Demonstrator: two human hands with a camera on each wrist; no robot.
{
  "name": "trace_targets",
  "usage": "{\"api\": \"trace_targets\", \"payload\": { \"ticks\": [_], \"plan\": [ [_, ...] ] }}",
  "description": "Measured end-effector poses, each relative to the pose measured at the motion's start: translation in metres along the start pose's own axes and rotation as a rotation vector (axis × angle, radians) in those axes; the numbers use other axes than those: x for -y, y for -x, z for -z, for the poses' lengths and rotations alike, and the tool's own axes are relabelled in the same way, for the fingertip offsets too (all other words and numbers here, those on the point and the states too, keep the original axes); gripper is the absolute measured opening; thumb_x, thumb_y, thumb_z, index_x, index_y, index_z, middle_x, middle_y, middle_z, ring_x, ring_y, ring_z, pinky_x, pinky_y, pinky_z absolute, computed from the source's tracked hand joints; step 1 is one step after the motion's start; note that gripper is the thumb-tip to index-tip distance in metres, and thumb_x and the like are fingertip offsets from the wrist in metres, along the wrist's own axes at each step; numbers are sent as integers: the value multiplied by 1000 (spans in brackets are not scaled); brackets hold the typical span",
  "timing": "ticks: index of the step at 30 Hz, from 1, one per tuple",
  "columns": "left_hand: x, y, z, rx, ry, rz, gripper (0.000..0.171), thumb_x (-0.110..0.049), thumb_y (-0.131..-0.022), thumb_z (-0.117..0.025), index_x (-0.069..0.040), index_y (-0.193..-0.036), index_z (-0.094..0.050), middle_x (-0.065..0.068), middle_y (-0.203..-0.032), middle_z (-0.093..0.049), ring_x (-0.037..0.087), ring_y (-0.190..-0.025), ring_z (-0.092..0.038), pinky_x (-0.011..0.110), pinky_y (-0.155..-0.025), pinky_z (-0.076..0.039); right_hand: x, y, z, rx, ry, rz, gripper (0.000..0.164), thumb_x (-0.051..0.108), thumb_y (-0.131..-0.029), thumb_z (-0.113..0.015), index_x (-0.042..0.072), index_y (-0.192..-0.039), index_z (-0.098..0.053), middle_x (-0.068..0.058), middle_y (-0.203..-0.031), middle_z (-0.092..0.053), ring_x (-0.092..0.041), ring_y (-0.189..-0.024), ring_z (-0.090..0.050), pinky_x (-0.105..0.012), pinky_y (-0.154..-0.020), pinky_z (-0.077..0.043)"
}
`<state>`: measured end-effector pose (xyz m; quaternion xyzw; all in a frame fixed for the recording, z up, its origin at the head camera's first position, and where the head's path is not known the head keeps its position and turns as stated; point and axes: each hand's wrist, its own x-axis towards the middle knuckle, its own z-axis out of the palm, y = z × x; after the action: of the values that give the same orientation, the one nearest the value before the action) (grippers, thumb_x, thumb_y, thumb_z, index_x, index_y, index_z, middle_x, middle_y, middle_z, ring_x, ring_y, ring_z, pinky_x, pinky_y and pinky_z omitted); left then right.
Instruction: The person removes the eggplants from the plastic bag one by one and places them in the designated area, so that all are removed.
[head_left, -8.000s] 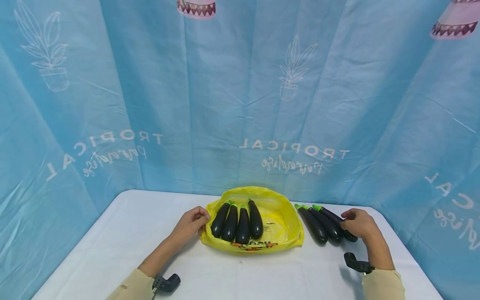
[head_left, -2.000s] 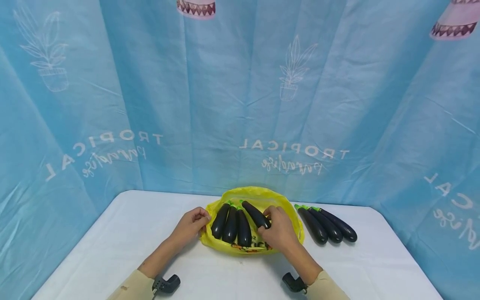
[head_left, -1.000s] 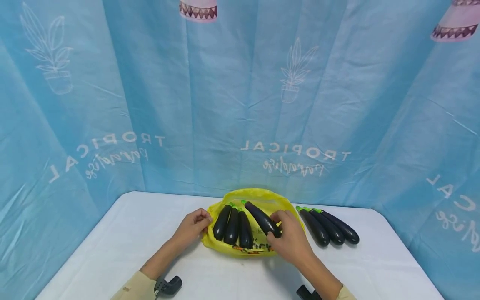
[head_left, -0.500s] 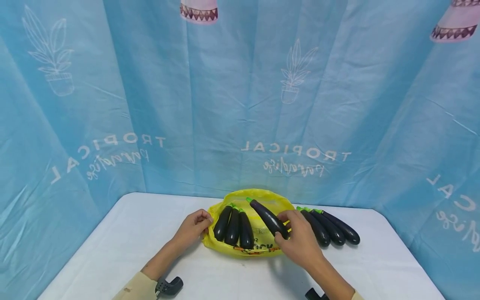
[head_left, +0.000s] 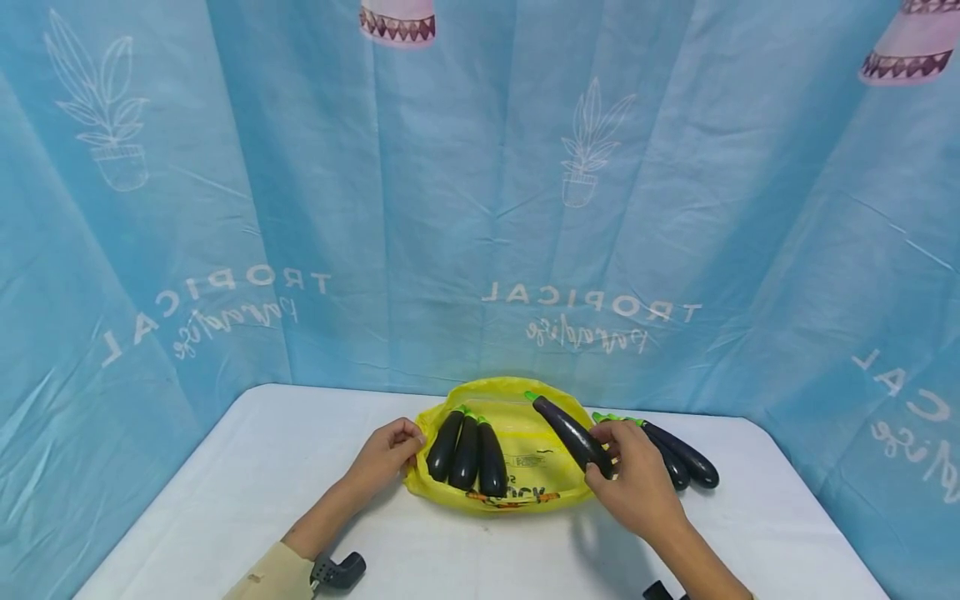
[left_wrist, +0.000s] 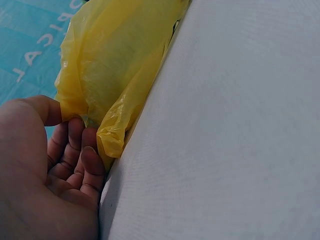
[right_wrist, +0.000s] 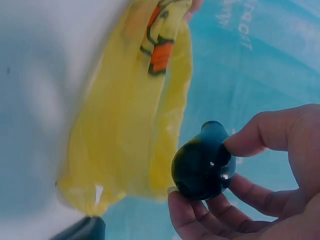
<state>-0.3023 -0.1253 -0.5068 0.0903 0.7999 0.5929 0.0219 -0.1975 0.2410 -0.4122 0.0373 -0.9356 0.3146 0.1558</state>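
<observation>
My right hand [head_left: 637, 483] grips an eggplant [head_left: 572, 435] near its rounded end, with the green stem pointing up and left over the bag's right side. In the right wrist view the thumb and fingers close round the dark eggplant [right_wrist: 204, 162], seen end-on. The yellow plastic bag [head_left: 540, 417] lies spread with its mouth wide. Inside it, at the left, 3 eggplants [head_left: 467, 452] lie side by side. My left hand [head_left: 384, 454] pinches the bag's left edge, and the left wrist view shows the thumb and fingertips at the crumpled yellow plastic [left_wrist: 112, 132].
Right of the bag, a group of eggplants [head_left: 693, 460] lies on the white table [head_left: 420, 550], partly hidden behind my right hand. A blue printed curtain [head_left: 450, 208] hangs behind the table and along both sides.
The right hand has picked an eggplant from the bag and carried it rightward to the bag's right rim. Earlier the bag held several eggplants. My left hand stays at the bag's edge.
</observation>
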Motion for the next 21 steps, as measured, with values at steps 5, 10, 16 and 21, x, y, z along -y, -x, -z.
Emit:
{"api": "trace_targets", "payload": {
  "ticks": [5,10,16,21],
  "plan": [
    [-2,1,1,8,-5,2,11,-18,-103,-67,-7,-105,-64,5,-84,-61,21,-77,-58,27,-65,-52,-9,-1,11,-13,21,6,42,5,-84,-80,8,-124,-67,-7,-117,-64,-20,-97,-64,-36,-81,-56],
    [-1,1,0,1,-9,3,12,-18,-103,-67,-7,-106,-64,4,-84,-61,20,-77,-57,28,-65,-51,-16,-4,20,-30,20,28,41,4,-84,-79,6,-123,-67,-8,-116,-65,-21,-96,-65,-38,-81,-58],
    [0,1,-1,-8,-12,3,13,-19,-103,-67,-7,-106,-64,4,-84,-61,20,-77,-57,28,-65,-51,-23,-6,29,-49,25,16,40,4,-85,-78,4,-123,-67,-11,-115,-66,-23,-97,-66,-42,-82,-57],
    [1,0,-1,-12,-12,1,13,-18,-103,-67,-6,-106,-64,4,-84,-61,20,-76,-57,28,-64,-51,-30,-10,36,-41,19,-17,40,6,-87,-76,2,-126,-66,-15,-119,-66,-28,-100,-67,-45,-84,-57]
  ]
}}
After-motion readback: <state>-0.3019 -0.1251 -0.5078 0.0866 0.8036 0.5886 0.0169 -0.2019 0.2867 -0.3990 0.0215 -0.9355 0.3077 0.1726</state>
